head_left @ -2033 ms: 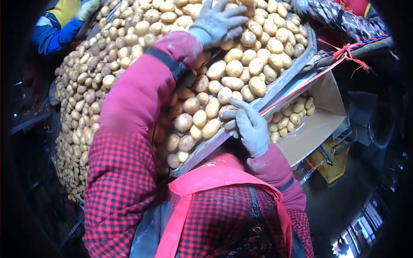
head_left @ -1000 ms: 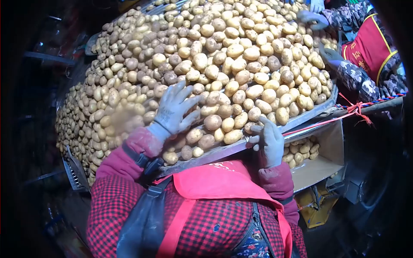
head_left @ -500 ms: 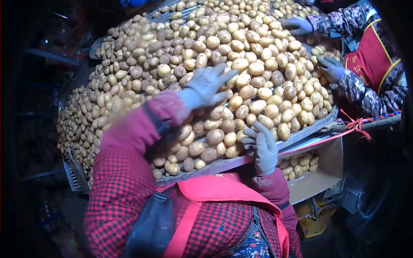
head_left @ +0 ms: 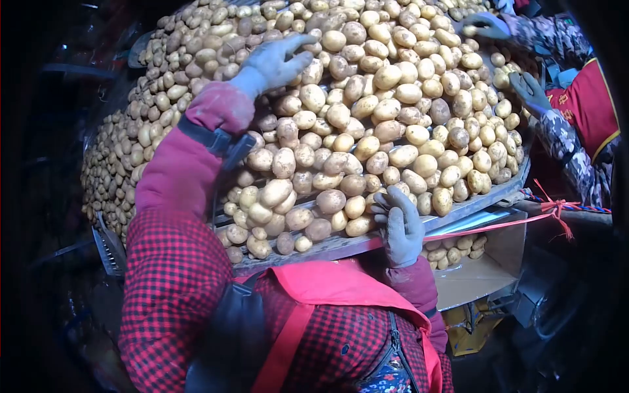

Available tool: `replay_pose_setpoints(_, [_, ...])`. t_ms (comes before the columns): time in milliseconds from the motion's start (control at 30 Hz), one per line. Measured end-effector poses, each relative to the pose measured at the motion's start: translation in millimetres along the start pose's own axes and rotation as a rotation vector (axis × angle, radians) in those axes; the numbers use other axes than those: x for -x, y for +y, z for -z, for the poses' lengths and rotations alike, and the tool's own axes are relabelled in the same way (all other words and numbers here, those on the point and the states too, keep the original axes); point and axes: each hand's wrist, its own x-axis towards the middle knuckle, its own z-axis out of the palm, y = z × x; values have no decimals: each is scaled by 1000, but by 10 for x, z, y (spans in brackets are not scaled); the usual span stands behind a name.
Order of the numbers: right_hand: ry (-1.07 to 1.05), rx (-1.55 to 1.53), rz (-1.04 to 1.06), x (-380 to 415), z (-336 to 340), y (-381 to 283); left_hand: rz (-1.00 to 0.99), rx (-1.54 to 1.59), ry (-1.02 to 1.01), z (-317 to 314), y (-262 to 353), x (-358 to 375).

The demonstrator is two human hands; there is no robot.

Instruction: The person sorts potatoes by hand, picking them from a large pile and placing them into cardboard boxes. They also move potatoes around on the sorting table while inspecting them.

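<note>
Potatoes [head_left: 388, 76] heaped over the bench [head_left: 327, 250], beneath and all around the left fingers, running down to the metal edge [head_left: 473, 198] by the right fingers. Left hand [head_left: 267, 67], gloved: fingers wide, thumb out, well in from the edge; whether they touch, I cannot tell. Right hand [head_left: 402, 232], gloved: at the edge, fingers part-bent, just beside the outermost potatoes; cannot tell if they hold one. Space between the two hands packed with potatoes. Co-worker's gloved hands [head_left: 486, 26] at the heap's far right end, well apart from both.

Containers: cardboard box [head_left: 508, 245] past the edge, right of the right fingers; more potatoes at its end nearest them, card floor showing beyond. Red string [head_left: 485, 227] stretched above it. Yellow crate [head_left: 470, 335] lower down, farther from those fingers; contents too dark.
</note>
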Motion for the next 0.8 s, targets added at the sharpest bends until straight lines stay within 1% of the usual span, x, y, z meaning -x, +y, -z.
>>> replay_pose_setpoints(33, [0, 14, -10, -3, -3, -19, 1, 0, 6, 40, -36, 34])
replay_pose_setpoints(100, [-7, 36, -5, -8, -5, -42, 132, -10, -169, 88, -22, 174])
replay_pose_setpoints(133, [-10, 55, 2, -7, -4, -47, 135, -5, -167, 87, 40, 226])
replay_pose_setpoints(200, [-10, 52, -7, -5, -1, -44, -38, -134, -219, 28, 192, 267])
replay_pose_setpoints(233, [-7, 44, -12, -6, 0, -42, -123, -248, -212, -31, 225, 262])
replay_pose_setpoints(267, [3, 48, -6, -5, -2, -42, -249, -236, -113, -160, 243, 281])
replay_pose_setpoints(333, [16, 1, -12, 4, -22, -26, -383, -436, -92, -353, 385, 302])
replay_pose_setpoints(367, [10, -19, -10, 9, -20, -18, -397, -282, -165, -445, 473, 325])
replay_pose_setpoints(400, [21, -17, -2, 19, -28, -37, -333, -428, -266, -555, 640, 345])
replay_pose_setpoints(500, [9, 45, 32, 3, -74, -132, -528, -522, -80, -871, 757, 206])
replay_pose_setpoints(533, [15, 43, 37, 13, -66, -134, -517, -495, -43, -933, 799, 85])
replay_pose_setpoints(600, [9, 68, 39, 5, -53, -116, -456, -522, -102, -980, 862, -141])
replay_pose_setpoints(633, [11, 97, 22, 12, -51, -156, -455, -526, -106, -1023, 820, -204])
replay_pose_setpoints(700, [3, 91, 37, 14, -36, -144, -586, -498, 82, -1095, 733, -348])
replay_pose_setpoints(800, [-21, 118, 76, -4, -2, -67, -576, -536, 93, -1145, 676, -692])
